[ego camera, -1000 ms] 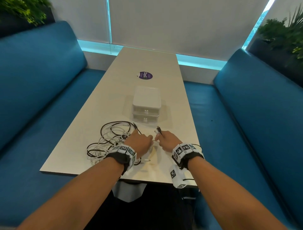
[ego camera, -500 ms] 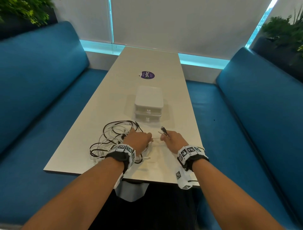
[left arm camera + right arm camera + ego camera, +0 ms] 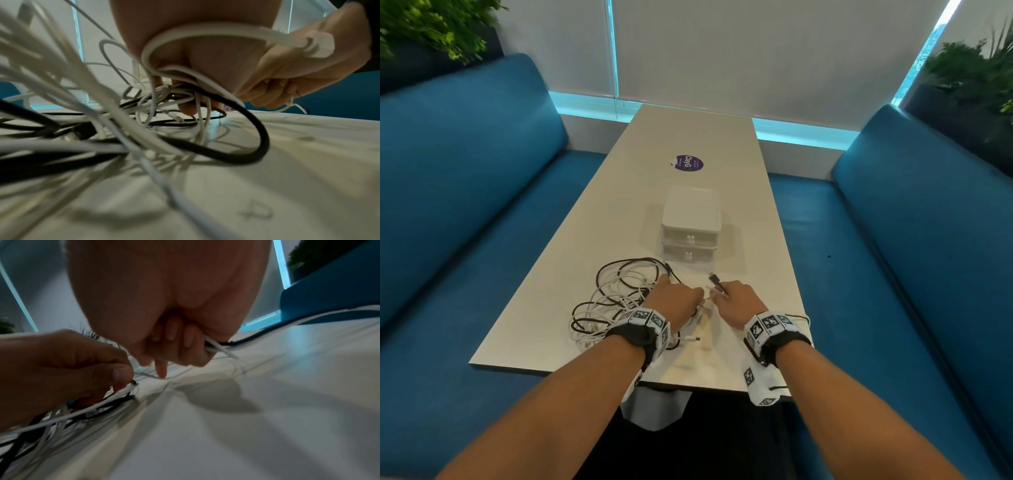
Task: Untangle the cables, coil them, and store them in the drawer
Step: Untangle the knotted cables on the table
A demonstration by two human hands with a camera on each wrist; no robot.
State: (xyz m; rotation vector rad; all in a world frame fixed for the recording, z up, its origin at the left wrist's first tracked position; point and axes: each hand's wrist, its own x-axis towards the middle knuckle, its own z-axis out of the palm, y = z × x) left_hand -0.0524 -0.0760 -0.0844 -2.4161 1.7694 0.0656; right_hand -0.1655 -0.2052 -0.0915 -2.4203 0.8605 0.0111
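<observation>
A tangle of white and black cables (image 3: 616,301) lies on the near left part of the pale table (image 3: 688,137). My left hand (image 3: 674,303) sits at the tangle's right edge, fingers curled round a bunch of white and black strands (image 3: 185,91). My right hand (image 3: 736,301) is just to its right, gripping cables (image 3: 218,347); a dark plug (image 3: 715,279) sticks up past its fingers. A thin white strand (image 3: 148,375) runs between the two hands. The white two-drawer box (image 3: 690,222) stands beyond the hands, both drawers closed.
A purple round sticker (image 3: 688,162) lies further up the table. Blue benches (image 3: 465,205) run along both sides, with plants (image 3: 969,68) behind them. The table's near edge (image 3: 585,370) lies just under my wrists.
Both hands stay at the tangle. The right hand with the dark plug has shifted slightly, and the gap between the hands has changed a little.
</observation>
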